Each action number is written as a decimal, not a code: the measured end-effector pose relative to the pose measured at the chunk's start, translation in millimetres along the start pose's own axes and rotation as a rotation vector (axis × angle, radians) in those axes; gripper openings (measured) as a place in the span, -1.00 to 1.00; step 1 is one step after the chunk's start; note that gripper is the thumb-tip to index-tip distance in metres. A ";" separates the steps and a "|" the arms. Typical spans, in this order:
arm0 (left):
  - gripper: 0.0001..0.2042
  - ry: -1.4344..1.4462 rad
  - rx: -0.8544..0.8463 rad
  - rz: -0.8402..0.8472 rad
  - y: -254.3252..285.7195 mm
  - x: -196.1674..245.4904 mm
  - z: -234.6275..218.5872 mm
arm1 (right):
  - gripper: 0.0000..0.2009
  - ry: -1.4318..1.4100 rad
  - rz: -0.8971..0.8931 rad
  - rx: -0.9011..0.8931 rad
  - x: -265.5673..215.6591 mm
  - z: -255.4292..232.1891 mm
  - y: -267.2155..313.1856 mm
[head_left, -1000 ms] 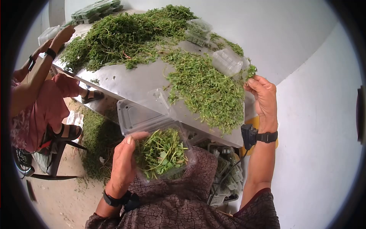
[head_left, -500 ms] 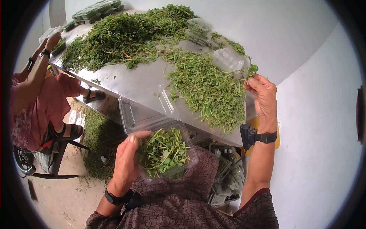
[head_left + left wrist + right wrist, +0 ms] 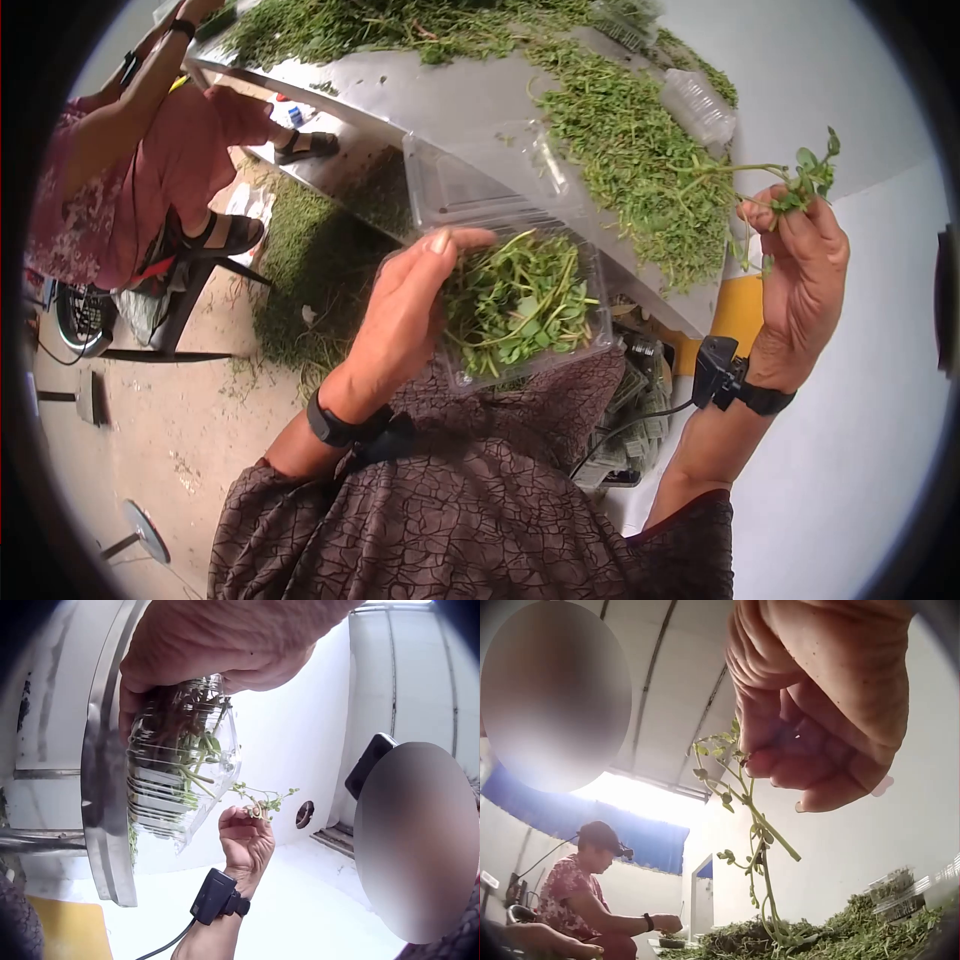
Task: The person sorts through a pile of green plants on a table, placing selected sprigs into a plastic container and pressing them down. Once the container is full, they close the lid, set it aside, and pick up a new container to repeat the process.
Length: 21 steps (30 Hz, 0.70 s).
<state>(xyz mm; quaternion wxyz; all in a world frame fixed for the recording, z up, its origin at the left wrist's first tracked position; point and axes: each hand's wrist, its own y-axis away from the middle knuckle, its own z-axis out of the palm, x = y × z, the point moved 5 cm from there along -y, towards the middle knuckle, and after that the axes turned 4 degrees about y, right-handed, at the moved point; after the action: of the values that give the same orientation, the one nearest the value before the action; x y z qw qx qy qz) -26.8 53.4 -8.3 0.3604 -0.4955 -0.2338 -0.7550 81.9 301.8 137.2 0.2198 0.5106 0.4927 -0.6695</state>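
My left hand (image 3: 400,310) grips the left side of a clear plastic box (image 3: 600,340), its hinged lid (image 3: 455,185) standing open beyond it. Green leafy stems (image 3: 520,300) fill the box. In the left wrist view the same hand (image 3: 232,645) holds the ribbed box (image 3: 154,802) from above. My right hand (image 3: 800,270), raised off the right edge of the table, pinches a few leafy sprigs (image 3: 805,185) between thumb and fingers. Seen in the right wrist view, the sprigs (image 3: 757,825) hang below the pinching hand (image 3: 817,705).
Loose greens (image 3: 640,170) spread over the metal table (image 3: 430,95), with an empty clear box (image 3: 697,108) on them. Filled boxes (image 3: 640,400) stand in a crate under the table. Another person (image 3: 130,170) is at the left, near greens on the floor (image 3: 300,270).
The head view has shifted, so the scene sits further right and higher. My right hand has lifted the sprigs clear of the pile and nearer. The left hand keeps its grip on the box.
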 end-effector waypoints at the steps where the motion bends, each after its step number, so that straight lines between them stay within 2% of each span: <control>1: -0.56 -0.051 -0.005 0.041 -0.1 0.3 -0.3 | -0.79 -0.007 -0.015 -0.007 -0.7 6.8 4.1; 2: -0.56 -0.053 0.005 0.034 2.1 4.1 -0.7 | -0.79 -0.013 -0.005 -0.011 1.7 11.9 7.8; 4: -0.57 -0.115 0.002 -0.090 6.5 9.5 2.0 | -0.80 0.067 -0.020 -0.141 4.1 28.7 14.9; 5: -0.57 -0.128 0.001 -0.136 8.2 10.2 2.9 | -0.82 0.043 0.030 -0.129 8.4 36.7 19.0; 9: -0.49 -0.251 0.006 -0.041 5.3 6.7 3.1 | -0.82 0.181 0.163 -0.126 22.4 58.6 31.5; 10: -0.49 -0.201 -0.014 0.025 4.0 2.9 2.9 | -0.82 0.179 0.163 -0.129 25.4 60.8 32.7; 12: -0.49 -0.150 -0.031 0.093 3.9 2.8 1.2 | -0.80 0.384 0.075 -0.194 26.1 67.6 34.5; 14: -0.51 0.045 -0.040 -0.031 5.0 -2.7 -0.6 | -0.81 0.466 0.056 -0.199 24.2 72.9 35.6; 16: -0.52 0.037 -0.047 -0.028 4.3 -0.9 -1.3 | -0.81 0.806 -0.321 -0.300 15.0 84.1 38.1; 18: -0.52 0.029 -0.054 -0.028 4.8 3.7 1.2 | -0.78 0.892 -0.371 -0.295 14.2 96.6 43.5; 21: -0.50 -0.046 -0.005 -0.085 6.5 8.6 3.4 | -0.70 1.150 -0.584 -0.396 20.3 112.3 58.1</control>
<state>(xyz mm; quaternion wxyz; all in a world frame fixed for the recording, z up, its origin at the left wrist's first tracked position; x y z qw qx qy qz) -21.9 49.1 0.9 0.3214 -0.5030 -0.2610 -0.7587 68.0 182.4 92.8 -0.1782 0.5816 0.7626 -0.2200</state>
